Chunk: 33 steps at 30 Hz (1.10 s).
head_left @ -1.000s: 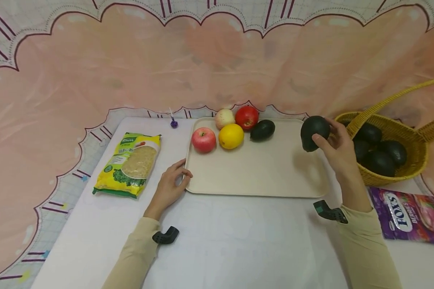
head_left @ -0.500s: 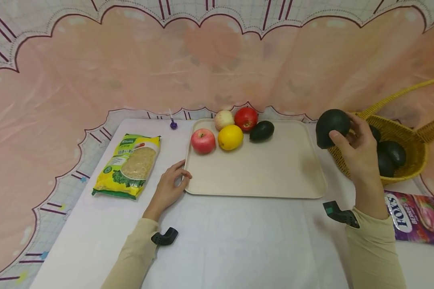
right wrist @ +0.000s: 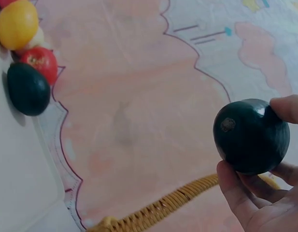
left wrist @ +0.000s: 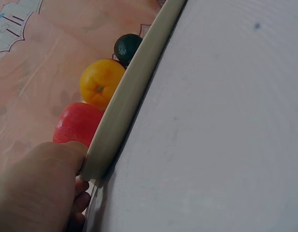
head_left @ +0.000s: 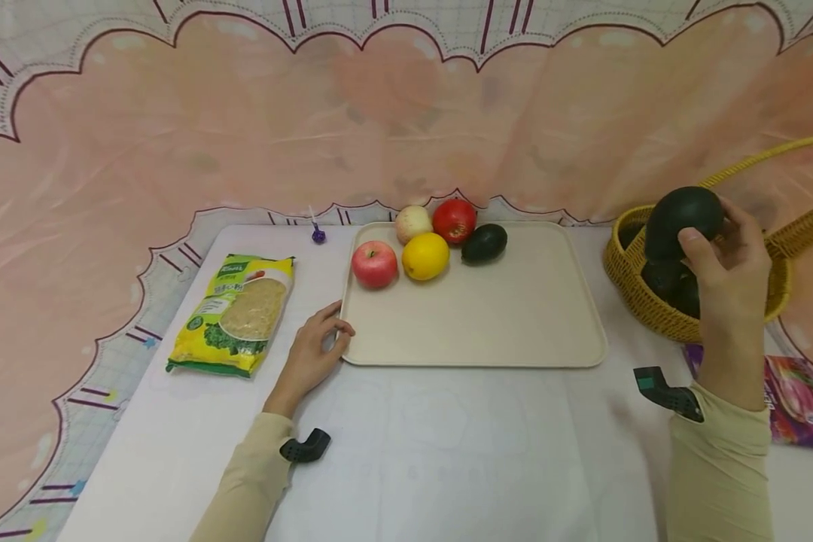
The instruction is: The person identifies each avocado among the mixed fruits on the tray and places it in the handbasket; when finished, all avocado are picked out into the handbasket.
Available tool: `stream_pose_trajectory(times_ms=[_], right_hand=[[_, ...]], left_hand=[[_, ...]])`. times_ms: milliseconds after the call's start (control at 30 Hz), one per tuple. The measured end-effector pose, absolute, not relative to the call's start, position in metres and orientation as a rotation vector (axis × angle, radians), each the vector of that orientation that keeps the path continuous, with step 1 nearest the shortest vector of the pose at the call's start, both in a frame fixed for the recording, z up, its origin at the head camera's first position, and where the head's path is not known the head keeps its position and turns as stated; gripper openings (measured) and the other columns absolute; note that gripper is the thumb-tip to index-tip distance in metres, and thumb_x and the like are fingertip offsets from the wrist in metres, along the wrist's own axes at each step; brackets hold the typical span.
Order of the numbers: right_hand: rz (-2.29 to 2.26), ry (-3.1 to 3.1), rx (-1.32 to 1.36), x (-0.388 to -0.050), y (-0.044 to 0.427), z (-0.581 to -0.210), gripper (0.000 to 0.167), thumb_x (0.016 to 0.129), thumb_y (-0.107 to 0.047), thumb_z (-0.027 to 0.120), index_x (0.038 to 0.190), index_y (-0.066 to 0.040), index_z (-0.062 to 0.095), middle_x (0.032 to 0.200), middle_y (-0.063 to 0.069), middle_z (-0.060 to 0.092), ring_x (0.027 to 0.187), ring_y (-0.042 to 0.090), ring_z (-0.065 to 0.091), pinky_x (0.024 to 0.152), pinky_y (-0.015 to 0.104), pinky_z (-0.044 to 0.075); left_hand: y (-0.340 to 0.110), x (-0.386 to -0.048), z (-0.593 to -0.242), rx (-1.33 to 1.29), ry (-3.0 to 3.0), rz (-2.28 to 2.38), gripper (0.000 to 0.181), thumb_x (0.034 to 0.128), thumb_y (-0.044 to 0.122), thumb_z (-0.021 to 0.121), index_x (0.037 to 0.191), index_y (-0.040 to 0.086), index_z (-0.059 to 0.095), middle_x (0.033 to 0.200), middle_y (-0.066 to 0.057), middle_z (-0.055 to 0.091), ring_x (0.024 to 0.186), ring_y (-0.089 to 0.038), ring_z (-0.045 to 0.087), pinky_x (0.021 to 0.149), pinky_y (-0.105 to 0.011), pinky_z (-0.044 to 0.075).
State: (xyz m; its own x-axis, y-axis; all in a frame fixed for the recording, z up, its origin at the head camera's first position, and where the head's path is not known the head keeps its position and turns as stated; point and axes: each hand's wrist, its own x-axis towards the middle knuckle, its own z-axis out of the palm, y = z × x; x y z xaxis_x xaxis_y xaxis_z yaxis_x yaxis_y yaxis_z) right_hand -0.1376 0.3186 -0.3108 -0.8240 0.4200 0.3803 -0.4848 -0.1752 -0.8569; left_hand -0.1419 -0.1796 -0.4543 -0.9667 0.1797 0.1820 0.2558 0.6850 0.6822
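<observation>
A dark green avocado (head_left: 684, 222) is held by my right hand (head_left: 735, 275), thumb on one side and fingers on the other, above the yellow wicker basket (head_left: 644, 290). In the right wrist view the stem end of this avocado (right wrist: 250, 135) shows. More avocados (head_left: 671, 282) lie in the basket, partly hidden by the hand. My left hand (head_left: 309, 361) grips the beige tray (head_left: 474, 324) at its left front edge; in the left wrist view the thumb lies over the rim (left wrist: 120, 111), with curled fingers below. Another avocado (head_left: 484, 244) rests on the tray.
A pink apple (head_left: 375, 264), a yellow fruit (head_left: 425, 256), a pale round fruit (head_left: 413, 224) and a red fruit (head_left: 455, 221) sit on the tray's back left. A Knorr bag (head_left: 233, 316) and a purple lollipop (head_left: 318, 235) lie left. A Fox's candy bag (head_left: 799, 399) lies front right.
My right hand has carried the avocado rightward from over the tray's right end to above the basket. The left hand has stayed at the tray's edge.
</observation>
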Motion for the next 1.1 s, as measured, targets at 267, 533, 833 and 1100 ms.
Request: stream_pose_trajectory(times_ms=[267,533,833,1100], right_hand=[[1.94,-1.482,-0.034,-0.136,0.341,-0.313,0.05,0.079,-0.001,0.071,0.127,-0.007,0.056,0.117,0.011,0.055,0.103,0.02,0.054,0.077,0.022,0.051],[1.909,-1.475,-0.236,-0.132,0.36,-0.315,0.052,0.078,-0.004,0.074,0.127,-0.01,0.056,0.119,0.007,0.054,0.103,0.017,0.057,0.08,0.018,0.051],[1.911,-1.484,-0.533,-0.129,0.387,-0.323,0.057,0.08,-0.011,0.074,0.13,-0.02,0.048,0.124,-0.001,0.051,0.109,0.011,0.053,0.071,0.011,0.048],[1.797,-1.604,-0.805,-0.128,0.401,-0.33,0.055,0.079,-0.02,0.076,0.128,-0.028,0.051,0.118,-0.011,0.05,0.102,0.002,0.049,0.088,0.012,0.043]], left_hand=[[-0.182,-0.141,-0.454,-0.364,-2.789,-1.165,0.006,0.0901,0.014,0.06,0.091,0.018,0.064,0.146,-0.01,0.043,0.137,-0.033,0.037,0.107,-0.06,0.022],[-0.182,-0.141,-0.454,-0.357,-2.794,-1.18,0.006,0.0904,0.014,0.06,0.092,0.018,0.064,0.147,-0.01,0.042,0.138,-0.033,0.036,0.107,-0.06,0.021],[-0.182,-0.142,-0.457,-0.375,-2.787,-1.171,0.005,0.0901,0.014,0.06,0.092,0.018,0.064,0.146,-0.01,0.043,0.137,-0.033,0.037,0.106,-0.06,0.024],[-0.181,-0.143,-0.456,-0.378,-2.783,-1.169,0.006,0.09,0.014,0.061,0.092,0.018,0.064,0.146,-0.01,0.043,0.137,-0.033,0.037,0.107,-0.06,0.023]])
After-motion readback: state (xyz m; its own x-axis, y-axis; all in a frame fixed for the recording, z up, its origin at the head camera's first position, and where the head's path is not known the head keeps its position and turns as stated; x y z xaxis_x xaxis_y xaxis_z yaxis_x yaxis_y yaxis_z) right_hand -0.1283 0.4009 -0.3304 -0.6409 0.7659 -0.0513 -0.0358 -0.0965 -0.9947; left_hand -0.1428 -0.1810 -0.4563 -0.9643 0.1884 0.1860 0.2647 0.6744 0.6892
